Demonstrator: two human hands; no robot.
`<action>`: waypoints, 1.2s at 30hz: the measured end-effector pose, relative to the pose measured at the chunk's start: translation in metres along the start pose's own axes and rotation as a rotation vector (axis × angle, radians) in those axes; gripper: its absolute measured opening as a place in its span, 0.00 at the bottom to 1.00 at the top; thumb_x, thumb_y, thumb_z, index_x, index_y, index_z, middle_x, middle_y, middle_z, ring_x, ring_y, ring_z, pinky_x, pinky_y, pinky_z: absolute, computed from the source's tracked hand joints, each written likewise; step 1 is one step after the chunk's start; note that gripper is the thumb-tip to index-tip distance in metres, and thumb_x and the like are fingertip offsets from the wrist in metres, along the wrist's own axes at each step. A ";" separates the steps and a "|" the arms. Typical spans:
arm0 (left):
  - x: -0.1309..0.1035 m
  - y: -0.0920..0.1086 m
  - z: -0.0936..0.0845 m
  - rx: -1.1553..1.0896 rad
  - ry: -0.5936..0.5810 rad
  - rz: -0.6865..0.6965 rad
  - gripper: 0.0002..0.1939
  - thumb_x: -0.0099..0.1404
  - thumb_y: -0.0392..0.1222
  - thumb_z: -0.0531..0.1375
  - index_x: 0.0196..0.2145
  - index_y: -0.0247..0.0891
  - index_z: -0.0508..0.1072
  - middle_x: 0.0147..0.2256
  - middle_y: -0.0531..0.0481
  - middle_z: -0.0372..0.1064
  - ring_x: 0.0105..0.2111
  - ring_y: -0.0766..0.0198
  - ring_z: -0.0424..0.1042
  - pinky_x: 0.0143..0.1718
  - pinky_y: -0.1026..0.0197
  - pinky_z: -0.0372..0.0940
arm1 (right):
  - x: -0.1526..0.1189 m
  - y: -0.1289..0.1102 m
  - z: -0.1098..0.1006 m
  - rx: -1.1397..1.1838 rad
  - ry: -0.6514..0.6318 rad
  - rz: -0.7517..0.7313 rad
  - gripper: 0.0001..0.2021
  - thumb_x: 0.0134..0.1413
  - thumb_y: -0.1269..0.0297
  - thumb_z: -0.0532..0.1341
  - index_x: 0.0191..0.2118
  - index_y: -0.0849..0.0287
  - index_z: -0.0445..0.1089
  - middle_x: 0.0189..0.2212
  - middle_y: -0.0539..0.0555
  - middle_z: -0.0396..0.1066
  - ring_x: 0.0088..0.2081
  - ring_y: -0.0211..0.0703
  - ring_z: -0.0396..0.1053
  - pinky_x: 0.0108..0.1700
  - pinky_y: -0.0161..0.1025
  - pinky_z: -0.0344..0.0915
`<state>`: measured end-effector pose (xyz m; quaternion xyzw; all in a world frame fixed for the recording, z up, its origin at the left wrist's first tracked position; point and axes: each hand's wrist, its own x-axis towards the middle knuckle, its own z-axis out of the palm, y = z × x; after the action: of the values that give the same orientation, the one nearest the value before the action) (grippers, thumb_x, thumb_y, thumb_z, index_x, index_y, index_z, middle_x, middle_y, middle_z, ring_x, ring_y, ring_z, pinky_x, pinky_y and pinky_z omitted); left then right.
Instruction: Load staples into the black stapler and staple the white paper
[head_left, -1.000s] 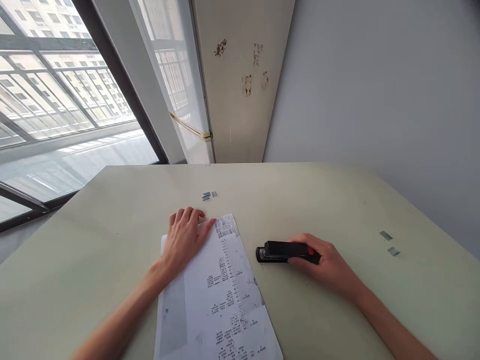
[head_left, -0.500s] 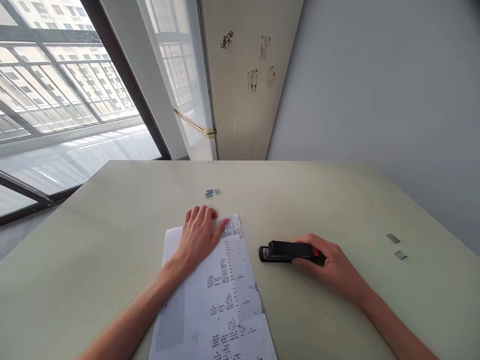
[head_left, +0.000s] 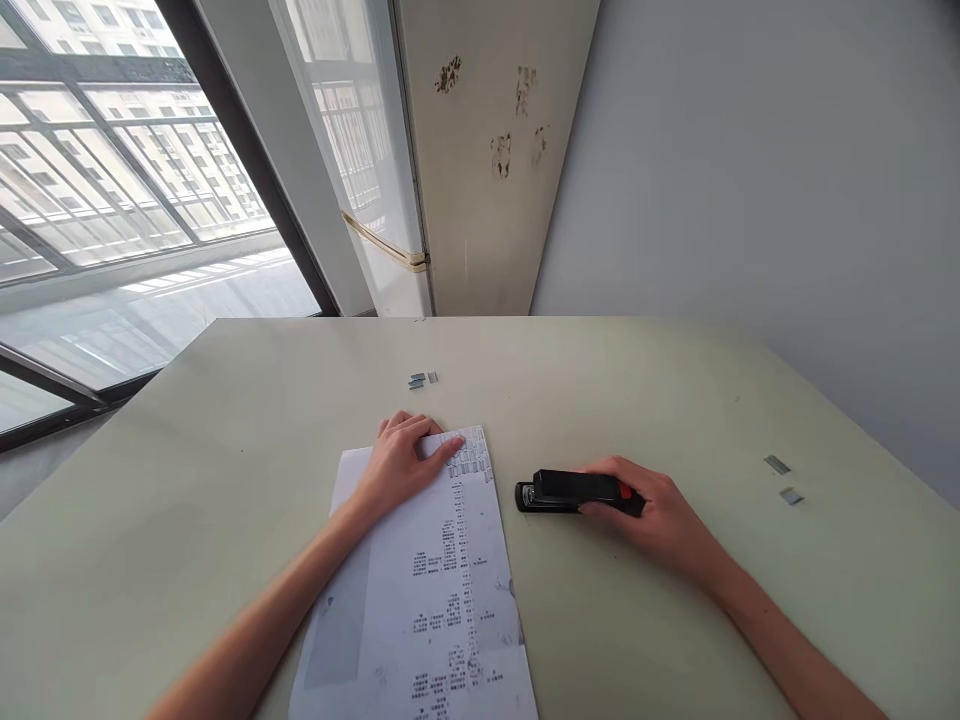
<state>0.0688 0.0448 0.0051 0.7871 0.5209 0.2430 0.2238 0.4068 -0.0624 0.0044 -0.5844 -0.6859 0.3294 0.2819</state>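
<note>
Printed paper sheets (head_left: 442,590) lie on the table, running out past the bottom of the view. At their far edge is my left hand (head_left: 405,455), thumb pressed on top near the right corner and fingers curled over the edge, gripping them. A black stapler (head_left: 559,488) with a red spot near its back lies sideways just right of the sheets, a narrow gap between. My right hand (head_left: 645,505) is wrapped round the stapler's back end, and its front points left toward the paper. Whether the stapler touches the table cannot be made out.
Several staple strips (head_left: 417,381) lie on the table (head_left: 637,390) beyond my left hand. Two more strips (head_left: 784,480) are at the right. A tall cabinet (head_left: 480,230), a grey wall (head_left: 750,180) and a window (head_left: 127,170) stand behind the table.
The paper has turned slightly clockwise, its far edge shifting right and its near end left, with my left hand on it. The stapler and my right hand show only a small shift.
</note>
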 end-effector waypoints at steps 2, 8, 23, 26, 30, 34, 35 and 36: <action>-0.001 0.007 0.004 -0.019 -0.016 0.000 0.20 0.70 0.59 0.61 0.29 0.42 0.72 0.32 0.52 0.75 0.44 0.52 0.68 0.56 0.46 0.59 | -0.001 0.001 0.000 0.007 0.006 0.004 0.17 0.64 0.42 0.63 0.46 0.48 0.76 0.37 0.51 0.77 0.34 0.45 0.69 0.35 0.40 0.66; -0.003 0.020 0.012 -0.045 -0.048 0.010 0.20 0.70 0.59 0.61 0.28 0.43 0.73 0.33 0.51 0.77 0.45 0.51 0.68 0.55 0.45 0.60 | -0.001 0.002 0.002 0.013 0.011 0.017 0.19 0.63 0.41 0.64 0.47 0.48 0.77 0.36 0.51 0.77 0.34 0.46 0.69 0.35 0.40 0.66; -0.003 0.042 0.027 -0.071 -0.068 0.045 0.19 0.72 0.57 0.59 0.30 0.43 0.76 0.35 0.51 0.79 0.45 0.52 0.70 0.55 0.44 0.59 | -0.002 -0.001 0.002 0.016 0.034 0.016 0.16 0.62 0.43 0.65 0.46 0.49 0.77 0.35 0.49 0.76 0.34 0.45 0.67 0.37 0.40 0.65; -0.003 0.041 0.025 -0.082 -0.082 0.042 0.18 0.73 0.57 0.59 0.31 0.43 0.77 0.36 0.51 0.79 0.46 0.52 0.69 0.56 0.44 0.60 | -0.002 -0.001 0.002 0.031 0.029 0.022 0.16 0.62 0.43 0.65 0.46 0.48 0.77 0.36 0.49 0.76 0.34 0.45 0.67 0.37 0.40 0.65; -0.003 0.040 0.023 -0.102 -0.082 0.034 0.16 0.72 0.54 0.60 0.31 0.44 0.76 0.36 0.51 0.79 0.46 0.51 0.69 0.56 0.44 0.61 | -0.003 0.001 0.001 0.045 0.029 0.026 0.17 0.62 0.43 0.65 0.47 0.48 0.76 0.35 0.49 0.75 0.35 0.45 0.67 0.37 0.40 0.65; -0.002 0.037 0.023 -0.111 -0.076 0.038 0.14 0.71 0.54 0.60 0.33 0.44 0.77 0.38 0.50 0.79 0.47 0.50 0.69 0.56 0.44 0.62 | -0.003 0.002 0.000 0.040 0.033 0.022 0.16 0.62 0.43 0.66 0.47 0.48 0.77 0.35 0.49 0.75 0.34 0.44 0.67 0.36 0.39 0.64; -0.002 0.037 0.023 -0.111 -0.079 0.039 0.14 0.71 0.54 0.60 0.33 0.44 0.77 0.38 0.50 0.79 0.47 0.50 0.69 0.57 0.44 0.62 | -0.003 0.003 0.000 0.037 0.033 0.020 0.16 0.62 0.43 0.66 0.46 0.48 0.77 0.35 0.48 0.75 0.34 0.44 0.67 0.36 0.39 0.64; -0.001 0.036 0.023 -0.110 -0.083 0.039 0.14 0.70 0.54 0.60 0.32 0.44 0.77 0.38 0.50 0.79 0.47 0.50 0.69 0.57 0.43 0.62 | -0.003 0.003 0.000 0.033 0.034 0.017 0.16 0.62 0.43 0.66 0.46 0.48 0.77 0.35 0.48 0.75 0.34 0.44 0.67 0.36 0.39 0.64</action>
<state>0.1085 0.0281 0.0089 0.7930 0.4815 0.2430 0.2833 0.4091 -0.0646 0.0016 -0.5911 -0.6703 0.3332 0.3004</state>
